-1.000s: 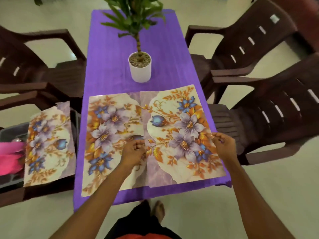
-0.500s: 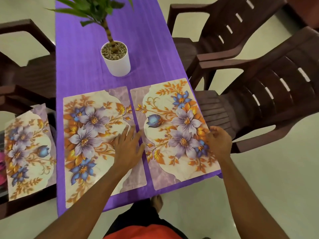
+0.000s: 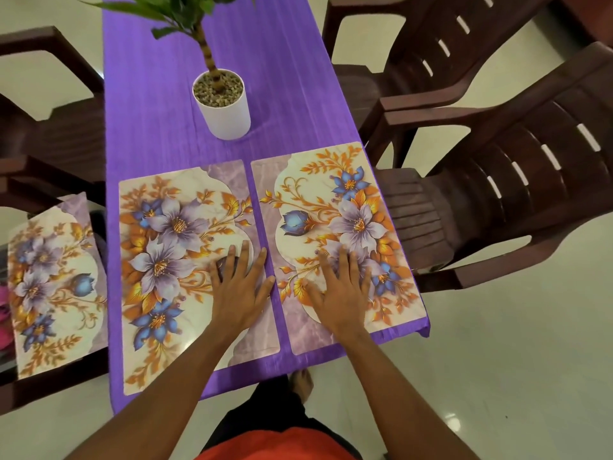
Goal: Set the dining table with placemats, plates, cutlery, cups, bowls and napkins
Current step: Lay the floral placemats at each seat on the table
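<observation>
Two floral placemats lie side by side at the near end of the purple table (image 3: 159, 94), with a thin purple gap between them. My left hand (image 3: 240, 287) rests flat, fingers spread, on the right part of the left placemat (image 3: 166, 260). On the right placemat (image 3: 348, 210) my right hand (image 3: 341, 290) lies flat in the same way, fingers straight. Another floral placemat (image 3: 49, 287) lies off the table on the left, on top of something on a chair.
A white pot with a green plant (image 3: 222, 104) stands mid-table beyond the mats. Dark brown plastic chairs stand to the right (image 3: 497, 194) and left (image 3: 49, 134). Something pink (image 3: 5, 313) shows at the far left edge.
The right placemat has shifted away from the left one, leaving a gap. My right hand let go of its edge and now lies flat; my left hand flattened too.
</observation>
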Available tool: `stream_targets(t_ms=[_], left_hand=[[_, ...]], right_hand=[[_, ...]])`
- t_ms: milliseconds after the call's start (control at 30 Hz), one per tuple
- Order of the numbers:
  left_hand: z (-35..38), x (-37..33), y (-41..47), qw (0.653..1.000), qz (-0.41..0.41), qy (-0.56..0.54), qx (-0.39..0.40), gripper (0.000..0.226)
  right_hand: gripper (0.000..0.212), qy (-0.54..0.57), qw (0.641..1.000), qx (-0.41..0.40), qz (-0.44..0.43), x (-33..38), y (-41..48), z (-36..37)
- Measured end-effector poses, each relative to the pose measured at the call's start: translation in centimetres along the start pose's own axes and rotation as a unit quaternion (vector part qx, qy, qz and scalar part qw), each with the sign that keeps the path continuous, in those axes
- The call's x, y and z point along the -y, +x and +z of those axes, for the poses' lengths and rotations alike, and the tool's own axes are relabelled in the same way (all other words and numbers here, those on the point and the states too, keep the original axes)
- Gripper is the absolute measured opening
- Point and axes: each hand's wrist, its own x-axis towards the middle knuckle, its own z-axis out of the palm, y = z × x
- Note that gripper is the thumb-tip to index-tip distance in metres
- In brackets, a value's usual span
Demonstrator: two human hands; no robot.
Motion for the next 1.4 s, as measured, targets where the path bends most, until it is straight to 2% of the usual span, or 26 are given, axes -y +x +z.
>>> stream_targets(t_ms=[567,900,1133,1300,1400], left_hand=[[-0.2,0.4,0.1,1.000,0.007,-0.015,-0.013,0.066],[-0.5,0.6,0.1,1.000,0.010,-0.018,-0.010,0.067],[-0.6,0.5,0.2,1.000,0.013,-0.020,-0.011,0.067],[-1.2,0.0,0.0,0.998,0.047,-0.038,-0.009,0.067],[-1.3,-0.7,0.0,0.997,0.063,-0.029,0.020,0.073]], right_hand=[[0.069,0.002,1.000,0.022,0.005,0.8,0.9,-0.3],[0.069,-0.004,1.000,-0.017,0.008,1.1,0.1,0.6],[0.070,-0.004,1.000,-0.014,0.010,1.2,0.2,0.6],[0.070,-0.013,1.000,-0.019,0.000,1.2,0.1,0.8],[0.071,-0.015,1.000,-0.019,-0.005,1.1,0.1,0.7]])
